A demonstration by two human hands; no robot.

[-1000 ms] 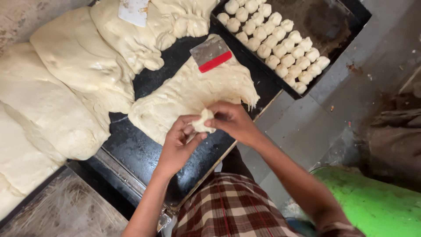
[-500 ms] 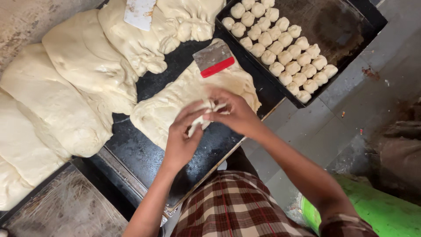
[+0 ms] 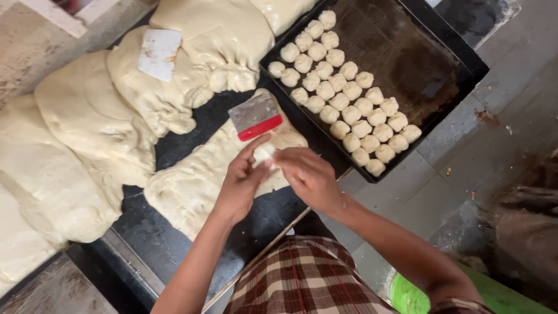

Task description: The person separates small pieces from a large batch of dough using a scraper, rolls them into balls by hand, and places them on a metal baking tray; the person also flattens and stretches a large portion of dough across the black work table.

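Black countertop (image 3: 174, 244) is carrying several large dough masses, with a dark baking tray (image 3: 442, 81) lying at 2 o'clock from the hands. Rows of dough balls (image 3: 343, 93) are filling the tray's near-left half; the far-right half is bare.

Both hands are working together at the centre of the view. The left hand (image 3: 241, 186) and right hand (image 3: 308, 177) are closing on a small dough piece (image 3: 264, 154), which is showing only partly between the fingertips. Both appear pinched on it, though the exact grip is hard to read from this angle. The piece is sitting just above the long dough strip (image 3: 197, 180), which is running from 8 o'clock up toward 12 o'clock of the hands.

A red-edged scraper (image 3: 256, 116) is resting on the strip at 12 o'clock, just beyond the fingertips. A white scraper (image 3: 158, 53) is lying on a dough mass at 11 o'clock, well apart.

For a well-formed ball, judging by those on the tray:
- Tuck the edges under while rotating the piece between the hands.
- Keep pressure light and even, so the surface is stretching smooth without tearing.
- Match the portion to the finished balls.
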